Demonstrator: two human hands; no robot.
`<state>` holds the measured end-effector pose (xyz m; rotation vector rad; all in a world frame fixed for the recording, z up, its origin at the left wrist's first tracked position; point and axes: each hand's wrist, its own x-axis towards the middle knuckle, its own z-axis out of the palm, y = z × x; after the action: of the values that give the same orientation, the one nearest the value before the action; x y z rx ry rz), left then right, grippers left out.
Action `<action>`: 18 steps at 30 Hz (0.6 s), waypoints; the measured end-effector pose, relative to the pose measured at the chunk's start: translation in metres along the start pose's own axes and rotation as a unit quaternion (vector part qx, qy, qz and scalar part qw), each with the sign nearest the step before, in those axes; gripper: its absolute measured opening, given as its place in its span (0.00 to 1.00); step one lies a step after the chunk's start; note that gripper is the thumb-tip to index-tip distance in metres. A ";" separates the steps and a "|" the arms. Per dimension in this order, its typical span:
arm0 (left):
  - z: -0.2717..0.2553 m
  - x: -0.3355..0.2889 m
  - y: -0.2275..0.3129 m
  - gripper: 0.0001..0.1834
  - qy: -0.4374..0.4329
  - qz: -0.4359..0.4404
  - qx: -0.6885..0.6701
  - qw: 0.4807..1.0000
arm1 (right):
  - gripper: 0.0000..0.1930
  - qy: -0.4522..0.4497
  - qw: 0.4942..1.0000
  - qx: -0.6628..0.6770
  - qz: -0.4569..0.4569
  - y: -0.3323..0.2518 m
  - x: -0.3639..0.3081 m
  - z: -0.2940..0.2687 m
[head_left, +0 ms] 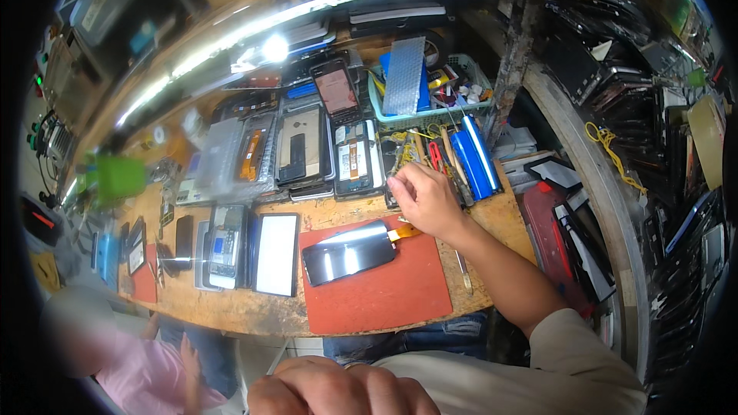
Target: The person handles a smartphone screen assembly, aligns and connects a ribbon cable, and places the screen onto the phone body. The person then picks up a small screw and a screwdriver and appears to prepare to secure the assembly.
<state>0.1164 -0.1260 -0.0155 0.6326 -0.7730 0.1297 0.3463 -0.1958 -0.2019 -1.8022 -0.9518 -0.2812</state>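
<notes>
On a red-orange mat [377, 296] lies a phone screen panel [350, 253], dark and glossy, with an orange flex cable [403, 231] reaching from its right end. My right hand [424, 198] is above the far edge of the mat, beside the tool tray, with thumb and fingers bent together in a pinch; whatever is between the fingertips, if anything, cannot be made out. Close to the camera at the lower edge, my left hand [342, 390] shows curled knuckles, and its fingertips are hidden. A thin metal tool [463, 272] rests right of the mat.
Behind the mat stand stacked phone parts [304, 142] and opened phones [357, 157]. Tools, including red-handled ones [436, 155], and a blue roll [473, 163] lie near a green basket [430, 117]. A white panel [276, 253] lies left. A person in pink [146, 365] sits lower left.
</notes>
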 end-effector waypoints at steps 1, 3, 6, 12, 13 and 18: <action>0.001 -0.002 -0.003 0.14 0.009 -0.004 0.010 1.000 | 0.09 0.001 1.000 -0.001 -0.004 -0.001 0.000 -0.001; 0.006 -0.009 -0.010 0.14 0.027 0.005 0.021 0.999 | 0.10 0.002 1.000 -0.003 -0.010 -0.002 0.000 -0.001; 0.009 -0.016 -0.024 0.13 0.037 0.066 0.028 0.997 | 0.10 0.009 1.000 -0.002 -0.019 -0.004 0.000 -0.003; 0.013 -0.008 -0.029 0.13 0.033 0.056 -0.057 0.996 | 0.10 0.005 1.000 -0.013 -0.003 -0.004 0.000 -0.005; 0.017 -0.007 -0.027 0.13 0.063 0.043 -0.075 0.994 | 0.10 0.002 1.000 -0.016 -0.002 -0.004 0.000 -0.006; 0.025 -0.005 -0.028 0.13 0.110 0.033 -0.042 0.992 | 0.10 0.003 1.000 -0.016 -0.009 -0.005 0.001 -0.005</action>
<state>0.1065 -0.1623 -0.0186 0.5025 -0.5835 0.2233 0.3447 -0.1987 -0.1958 -1.8213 -0.9647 -0.3137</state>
